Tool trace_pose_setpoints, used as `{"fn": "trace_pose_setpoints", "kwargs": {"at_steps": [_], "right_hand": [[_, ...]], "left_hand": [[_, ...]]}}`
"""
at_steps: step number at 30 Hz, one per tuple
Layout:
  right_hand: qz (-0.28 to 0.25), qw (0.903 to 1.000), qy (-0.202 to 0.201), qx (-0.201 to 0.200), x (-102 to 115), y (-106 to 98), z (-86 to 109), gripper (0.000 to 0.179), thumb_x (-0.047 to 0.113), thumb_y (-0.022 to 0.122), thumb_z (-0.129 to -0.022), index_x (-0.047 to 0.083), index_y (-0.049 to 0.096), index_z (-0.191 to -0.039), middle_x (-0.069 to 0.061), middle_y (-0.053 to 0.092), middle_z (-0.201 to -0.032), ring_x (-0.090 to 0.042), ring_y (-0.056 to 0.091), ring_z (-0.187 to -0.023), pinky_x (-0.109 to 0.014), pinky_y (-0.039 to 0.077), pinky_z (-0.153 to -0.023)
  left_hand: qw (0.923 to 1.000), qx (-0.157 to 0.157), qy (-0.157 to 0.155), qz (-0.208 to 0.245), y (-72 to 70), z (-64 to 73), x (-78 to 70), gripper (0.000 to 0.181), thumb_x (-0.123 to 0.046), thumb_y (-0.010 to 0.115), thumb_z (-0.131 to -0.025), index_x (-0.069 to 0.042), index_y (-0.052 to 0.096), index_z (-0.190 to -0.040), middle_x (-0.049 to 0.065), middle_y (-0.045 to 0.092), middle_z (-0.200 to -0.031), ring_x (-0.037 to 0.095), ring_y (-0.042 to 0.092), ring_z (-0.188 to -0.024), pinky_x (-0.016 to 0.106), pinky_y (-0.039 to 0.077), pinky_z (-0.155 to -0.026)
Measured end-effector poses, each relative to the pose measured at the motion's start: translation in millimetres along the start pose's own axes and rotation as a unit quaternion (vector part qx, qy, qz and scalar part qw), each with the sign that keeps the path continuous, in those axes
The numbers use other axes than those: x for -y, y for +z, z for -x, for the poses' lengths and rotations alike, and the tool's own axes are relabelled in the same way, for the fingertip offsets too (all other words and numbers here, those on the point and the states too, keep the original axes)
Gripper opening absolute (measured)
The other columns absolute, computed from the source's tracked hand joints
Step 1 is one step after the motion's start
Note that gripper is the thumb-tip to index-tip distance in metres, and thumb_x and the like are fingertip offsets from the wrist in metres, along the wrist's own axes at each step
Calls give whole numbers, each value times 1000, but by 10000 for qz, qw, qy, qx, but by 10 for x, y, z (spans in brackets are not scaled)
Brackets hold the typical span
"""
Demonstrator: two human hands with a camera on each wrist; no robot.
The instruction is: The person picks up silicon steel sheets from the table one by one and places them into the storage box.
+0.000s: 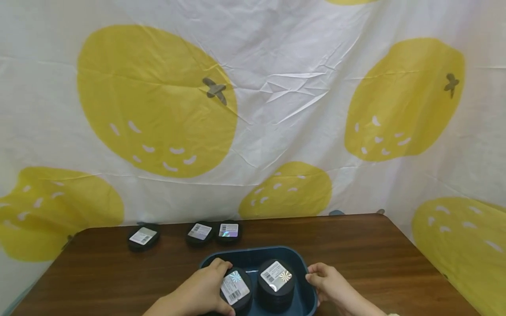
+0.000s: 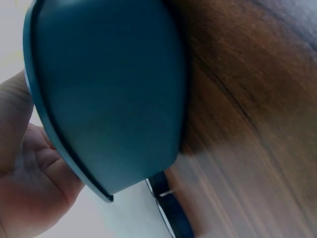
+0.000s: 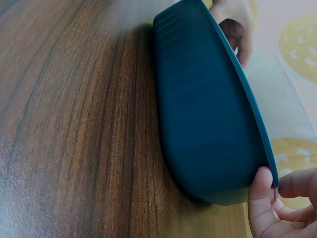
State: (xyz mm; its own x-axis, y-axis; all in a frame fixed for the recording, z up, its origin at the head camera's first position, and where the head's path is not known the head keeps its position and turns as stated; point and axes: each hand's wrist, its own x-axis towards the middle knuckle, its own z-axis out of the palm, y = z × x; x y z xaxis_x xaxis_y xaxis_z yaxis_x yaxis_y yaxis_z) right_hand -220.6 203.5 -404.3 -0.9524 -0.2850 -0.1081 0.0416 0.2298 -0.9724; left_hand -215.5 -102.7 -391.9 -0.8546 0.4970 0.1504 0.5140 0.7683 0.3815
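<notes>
A dark blue plastic bin (image 1: 272, 251) stands at the table's front. Inside it, my left hand (image 1: 199, 285) grips a round black disc (image 1: 236, 287) with a white barcode label, fingers at its far edge and thumb at its near edge. Beside that, a second labelled black disc (image 1: 275, 277) tops what looks like a stack of discs. At the bin's right end my right hand (image 1: 332, 285) pinches the rim between thumb and fingers, seen closely in the right wrist view. In the left wrist view the bin's outer wall (image 2: 109, 89) hides what the left hand (image 2: 42, 173) holds.
Along the back edge of the wooden table (image 1: 356, 250) lie three more black discs: one at the left (image 1: 143, 237), and two side by side, a middle disc (image 1: 199, 233) and a right disc (image 1: 229, 231). Behind hangs a white cloth (image 1: 288, 131) with yellow fruit prints.
</notes>
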Motion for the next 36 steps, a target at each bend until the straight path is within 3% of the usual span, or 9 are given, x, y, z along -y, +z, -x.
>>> {"fn": "trace_pose_setpoints", "kwargs": {"at_steps": [13, 20, 36], "right_hand": [[-38, 10000, -65, 66, -34, -10, 2, 30, 5, 48, -92, -18, 40, -109, -4, 53, -70, -12, 50, -54, -23, 45, -46], [-42, 9999, -70, 97, -22, -10, -3, 30, 6, 49, -91, -17, 41, -109, -4, 54, -70, -12, 50, -54, -23, 45, -47], [-44, 9999, -96, 135, -27, -9, -13, 31, 6, 50, -91, -17, 41, -109, -4, 54, -70, -12, 50, -54, -23, 45, -47]], "left_hand": [[9995, 27, -14, -309, 49, -5, 7, 89, -47, 86, -51, 7, 56, -114, 12, 56, -106, 23, 59, -84, 39, 52, -75], [9973, -35, 174, -709, 52, -23, -10, 87, -50, 85, -50, 6, 59, -110, 10, 58, -99, 20, 58, -81, 37, 53, -73], [9978, 70, 1, -665, 73, -18, -26, 87, -48, 86, -50, 7, 57, -112, 9, 57, -97, 15, 55, -73, 34, 53, -68]]}}
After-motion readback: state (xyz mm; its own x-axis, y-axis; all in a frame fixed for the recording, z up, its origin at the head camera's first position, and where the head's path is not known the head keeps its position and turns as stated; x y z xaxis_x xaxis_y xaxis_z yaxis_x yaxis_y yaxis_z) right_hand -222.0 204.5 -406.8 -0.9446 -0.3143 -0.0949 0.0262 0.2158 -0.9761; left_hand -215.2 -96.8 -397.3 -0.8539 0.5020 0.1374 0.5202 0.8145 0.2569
